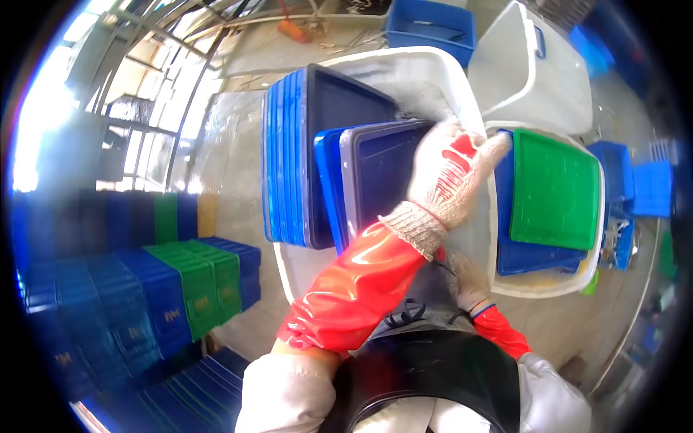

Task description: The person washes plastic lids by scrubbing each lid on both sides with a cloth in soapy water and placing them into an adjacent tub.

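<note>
My left hand (453, 173), in a cream knit glove with red patches and a long red sleeve, is over the white tub (289, 270). One digit stretches to the right; the other fingertips are blurred. It is beside a dark blue tray-like panel (386, 162) with a grey rim, and contact is unclear. Left of that lean a bright blue panel (330, 184) and a row of blue panels (285, 162). My right hand (469, 281), also gloved, is low near my black apron (433, 375); its fingers are blurred beside something thin and dark.
A second white tub (541, 291) on the right holds a green panel (554, 191) over blue ones. Behind stand a white bin (534, 72) and a blue crate (431, 30). Stacked blue and green crates (191, 289) stand at left. Foamy water (422, 97) shows in the near tub.
</note>
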The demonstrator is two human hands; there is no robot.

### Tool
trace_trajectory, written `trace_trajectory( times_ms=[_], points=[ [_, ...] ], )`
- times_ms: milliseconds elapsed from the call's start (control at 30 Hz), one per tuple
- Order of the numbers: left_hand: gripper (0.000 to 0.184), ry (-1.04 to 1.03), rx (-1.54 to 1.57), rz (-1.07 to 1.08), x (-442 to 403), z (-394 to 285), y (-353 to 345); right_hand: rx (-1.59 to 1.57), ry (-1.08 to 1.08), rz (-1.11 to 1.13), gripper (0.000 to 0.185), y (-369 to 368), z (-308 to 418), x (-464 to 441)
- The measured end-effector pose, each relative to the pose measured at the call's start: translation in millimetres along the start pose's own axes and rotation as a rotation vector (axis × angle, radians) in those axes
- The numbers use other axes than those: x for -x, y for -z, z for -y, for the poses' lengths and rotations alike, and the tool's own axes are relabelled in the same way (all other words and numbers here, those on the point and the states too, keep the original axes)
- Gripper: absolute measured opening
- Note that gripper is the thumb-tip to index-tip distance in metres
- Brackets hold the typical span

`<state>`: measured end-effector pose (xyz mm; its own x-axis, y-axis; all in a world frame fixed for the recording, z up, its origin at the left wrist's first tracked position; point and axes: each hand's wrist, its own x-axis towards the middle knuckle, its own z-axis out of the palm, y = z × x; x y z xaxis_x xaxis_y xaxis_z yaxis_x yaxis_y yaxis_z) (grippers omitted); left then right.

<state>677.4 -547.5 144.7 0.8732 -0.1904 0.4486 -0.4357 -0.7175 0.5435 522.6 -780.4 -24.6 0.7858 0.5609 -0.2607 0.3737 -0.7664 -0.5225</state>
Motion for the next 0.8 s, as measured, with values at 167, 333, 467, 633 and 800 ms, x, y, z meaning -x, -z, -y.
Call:
trace_trajectory(
  times_ms=[167, 333, 467, 633, 800],
  points=[
    [0.07, 0.278, 0.182, -0.229, 49.5, 39.1, 23.6, -0.596, -0.068, 0.08, 0.066, 17.9, 6.6, -16.6],
    [0.062, 0.714, 0.557, -0.331, 65.2, 116.1, 54.4, -1.247, 0.244, 0.042, 0.052, 84.2, 102.9, -84.5],
    [0.046, 0.637, 0.534, -0.344, 43.5, 146.1, 31.5, -0.862, 0.558, -0.34, 0.065, 51.6, 158.2, -133.7],
    [0.044, 0.681, 0.757, -0.343, 44.0, 165.5, 32.3, -0.556, 0.175, -0.593, 0.063, -49.7, 132.6, -213.3],
    [0.051, 0.515, 0.443, -0.335, 40.8, 197.4, 19.1, -0.482, -0.51, 0.06, 0.05, -96.5, 19.0, -207.7]
  ],
)
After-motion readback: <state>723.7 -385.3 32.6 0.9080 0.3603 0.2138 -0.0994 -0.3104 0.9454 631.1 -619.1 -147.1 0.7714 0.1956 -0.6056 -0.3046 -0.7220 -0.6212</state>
